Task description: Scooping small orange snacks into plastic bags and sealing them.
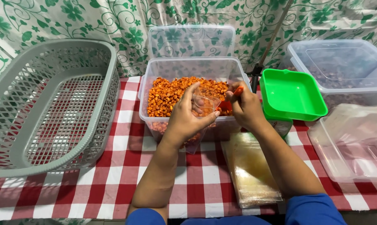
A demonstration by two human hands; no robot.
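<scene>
1. Because the clear plastic tub (155, 71) of orange coated kernels (172, 93) sits right in front of the person on the red-and-white checked tablecloth (113, 179), the bag's mouth is best kept low over the tub, so that spilled kernels would fall back in.
2. The left hand (186, 121) pinches a small clear plastic bag (205, 104) between thumb and curled fingers, holding its mouth open; a wider mouth would likely make filling easier.
3. The right hand (247, 108) is closed around a small red scoop (234, 98) at the bag's opening; tipping it slowly seems the safer way.
4. The empty grey basket (51, 104) stands to the left, the green tray (292, 93) to the right, and a stack of flat clear bags (251, 171) lies near the table edge.
5. The scoop's bowl is mostly hidden behind fingers, so its load cannot be told.
6. The bag's lower part blurs against the tub wall, and the lidded tub's (343, 66) dark contents on the right are unclear.
</scene>
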